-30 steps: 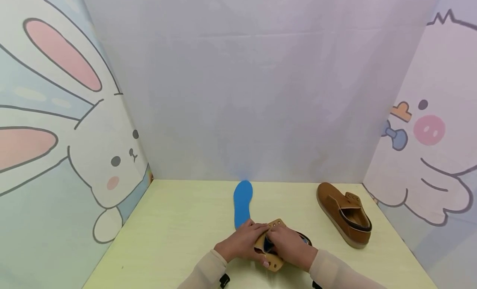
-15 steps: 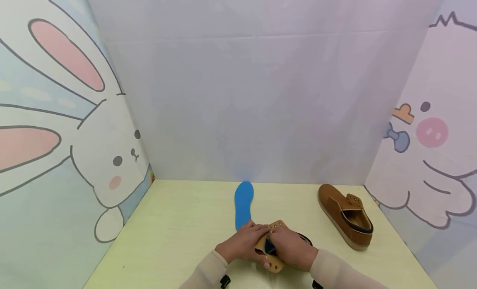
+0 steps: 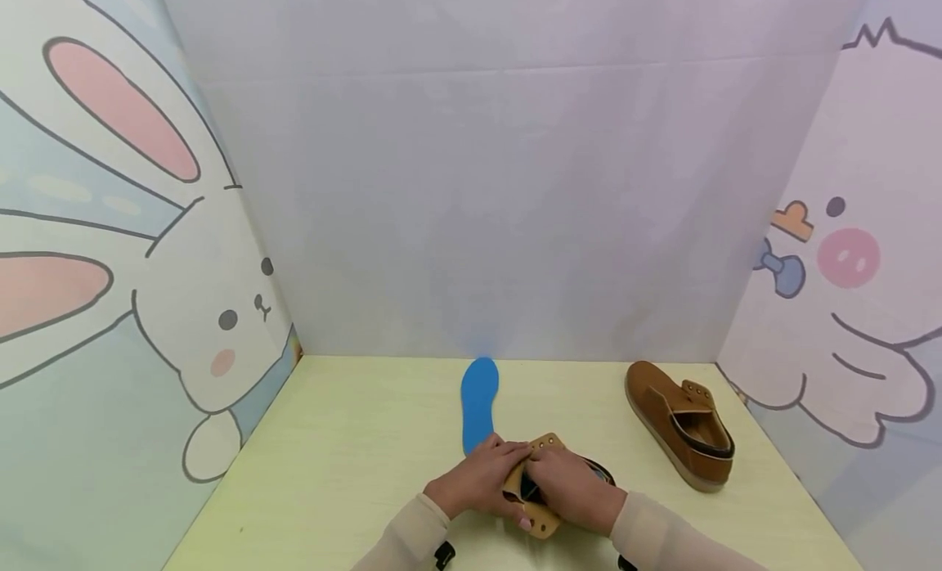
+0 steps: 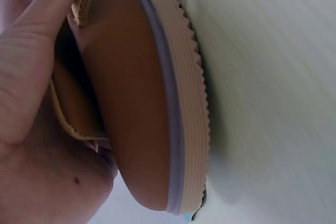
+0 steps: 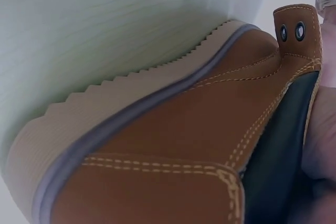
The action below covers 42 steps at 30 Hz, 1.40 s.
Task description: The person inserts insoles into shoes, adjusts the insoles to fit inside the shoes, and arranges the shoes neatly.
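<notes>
Brown leather is wrapping the held shoe (image 5: 173, 135), which we're seeing at lower centre of the head view, sole facing the pale table (image 3: 353, 440). Its opening is swallowing part of our R hand (image 3: 574, 489); fingertips are hiding inside, so we can't tell if they're gripping. Dark bluish matl. is showing in there, too hidden to ID. Our L hand (image 3: 482, 477) is holding the shoe's front, thumb and fingers apart. Eyelet flaps (image 5: 298, 49) are sticking out w/ rimmed holes; dbl. stitching is running along the edges; a ribbed beige sole (image 4: 186, 103) is ending in zigzag teeth. Flat blue insole (image 3: 479, 403) is lying mid-frame, beyond the L hand. 2nd shoe (image 3: 658, 428) is resting at right, showing tan lining, dark collar.
</notes>
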Each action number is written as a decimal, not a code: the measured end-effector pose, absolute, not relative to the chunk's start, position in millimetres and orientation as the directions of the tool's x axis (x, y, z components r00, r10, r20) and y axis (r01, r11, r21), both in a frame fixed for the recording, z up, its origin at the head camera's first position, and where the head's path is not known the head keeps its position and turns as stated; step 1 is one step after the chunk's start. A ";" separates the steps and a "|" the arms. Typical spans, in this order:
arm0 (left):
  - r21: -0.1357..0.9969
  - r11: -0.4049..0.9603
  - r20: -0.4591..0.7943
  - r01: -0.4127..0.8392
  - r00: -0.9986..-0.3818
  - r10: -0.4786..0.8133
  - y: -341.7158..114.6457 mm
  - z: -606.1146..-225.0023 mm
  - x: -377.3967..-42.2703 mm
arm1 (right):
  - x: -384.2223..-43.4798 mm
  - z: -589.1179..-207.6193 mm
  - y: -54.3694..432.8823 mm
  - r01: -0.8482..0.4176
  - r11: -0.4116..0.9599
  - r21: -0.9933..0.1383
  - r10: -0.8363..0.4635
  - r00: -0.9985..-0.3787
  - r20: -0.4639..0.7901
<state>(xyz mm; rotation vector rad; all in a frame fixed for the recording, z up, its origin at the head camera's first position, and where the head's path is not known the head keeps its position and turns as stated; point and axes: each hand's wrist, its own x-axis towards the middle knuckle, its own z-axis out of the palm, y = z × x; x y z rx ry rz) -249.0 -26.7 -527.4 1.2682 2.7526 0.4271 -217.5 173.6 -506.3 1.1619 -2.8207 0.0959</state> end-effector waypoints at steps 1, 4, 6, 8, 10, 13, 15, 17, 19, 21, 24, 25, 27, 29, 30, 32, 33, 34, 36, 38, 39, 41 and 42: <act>0.283 0.618 0.044 0.733 -0.654 0.755 -27.3 -527.2 -248.8 | -217.0 -505.9 173.3 -0.701 0.712 -0.023 -0.696 -0.710 0.104; 0.278 0.615 0.050 0.738 -0.651 0.758 -28.5 -526.7 -248.6 | -214.7 -505.1 173.3 -0.687 0.727 -0.023 -0.683 -0.725 0.089; 0.271 0.609 0.056 0.745 -0.644 0.763 -29.2 -526.2 -248.0 | -212.8 -503.9 173.6 -0.680 0.732 -0.025 -0.677 -0.732 0.076; 0.272 0.605 0.054 0.748 -0.640 0.767 -29.6 -526.1 -247.2 | -211.4 -502.6 174.4 -0.679 0.734 -0.026 -0.677 -0.733 0.064; 0.272 0.606 0.050 0.748 -0.640 0.767 -29.9 -526.2 -246.8 | -211.0 -500.9 175.9 -0.683 0.730 -0.021 -0.682 -0.730 0.051; 0.280 0.611 0.043 0.740 -0.646 0.763 -30.5 -526.3 -246.5 | -212.1 -498.6 179.2 -0.689 0.725 -0.017 -0.688 -0.725 0.022; 0.278 0.611 0.043 0.742 -0.645 0.763 -30.7 -526.6 -246.3 | -212.6 -496.7 181.8 -0.692 0.721 -0.033 -0.693 -0.721 -0.007; 0.279 0.611 0.040 0.741 -0.645 0.763 -30.7 -526.6 -246.1 | -212.8 -494.8 184.2 -0.693 0.718 -0.062 -0.695 -0.718 -0.028; 0.282 0.611 0.036 0.739 -0.645 0.763 -30.7 -526.8 -246.2 | -212.8 -493.3 186.2 -0.692 0.715 -0.101 -0.698 -0.715 -0.043; 0.287 0.611 0.034 0.737 -0.646 0.763 -30.6 -527.1 -246.5 | -213.7 -492.6 187.8 -0.688 0.713 -0.134 -0.698 -0.715 -0.043; 0.298 0.611 0.029 0.733 -0.647 0.762 -30.8 -527.4 -247.2 | -215.0 -494.0 189.3 -0.705 0.692 -0.152 -0.716 -0.698 -0.024; 0.300 0.611 0.027 0.732 -0.647 0.762 -30.8 -527.3 -247.4 | -215.2 -494.6 189.6 -0.715 0.683 -0.145 -0.724 -0.689 -0.013; 0.300 0.613 0.023 0.731 -0.648 0.761 -30.6 -527.0 -247.8 | -214.4 -495.1 189.6 -0.723 0.679 -0.130 -0.730 -0.683 -0.013; 0.292 0.615 0.023 0.732 -0.648 0.761 -30.3 -526.6 -248.2 | -212.7 -494.5 188.5 -0.719 0.689 -0.095 -0.723 -0.690 -0.028; 0.284 0.613 0.026 0.737 -0.645 0.763 -30.1 -526.5 -248.4 | -211.3 -493.8 187.7 -0.710 0.701 -0.069 -0.713 -0.700 -0.039; 0.268 0.609 0.032 0.746 -0.639 0.769 -30.0 -526.8 -248.3 | -208.0 -492.2 185.9 -0.684 0.729 -0.027 -0.685 -0.726 -0.062; 0.260 0.607 0.036 0.751 -0.635 0.771 -29.9 -527.0 -248.2 | -206.6 -491.5 185.2 -0.675 0.738 -0.002 -0.673 -0.736 -0.070; 0.256 0.603 0.039 0.755 -0.631 0.774 -30.0 -527.1 -248.1 | -205.4 -491.1 184.7 -0.668 0.745 0.009 -0.666 -0.743 -0.068; 0.250 0.599 0.044 0.761 -0.627 0.778 -30.4 -527.3 -247.9 | -204.0 -490.2 184.3 -0.662 0.750 0.004 -0.661 -0.749 -0.051; 0.253 0.597 0.047 0.761 -0.626 0.778 -30.7 -526.9 -247.7 | -204.8 -490.3 184.9 -0.676 0.736 -0.033 -0.677 -0.735 -0.033; 0.253 0.596 0.049 0.762 -0.625 0.779 -30.9 -526.6 -247.5 | -206.2 -491.0 185.5 -0.684 0.727 -0.062 -0.686 -0.727 -0.024; 0.252 0.594 0.051 0.764 -0.624 0.780 -31.5 -525.9 -247.2 | -209.9 -492.4 187.0 -0.693 0.708 -0.137 -0.701 -0.713 -0.013; 0.252 0.593 0.052 0.765 -0.623 0.781 -31.8 -525.4 -247.0 | -212.0 -493.4 187.7 -0.693 0.701 -0.167 -0.704 -0.710 -0.012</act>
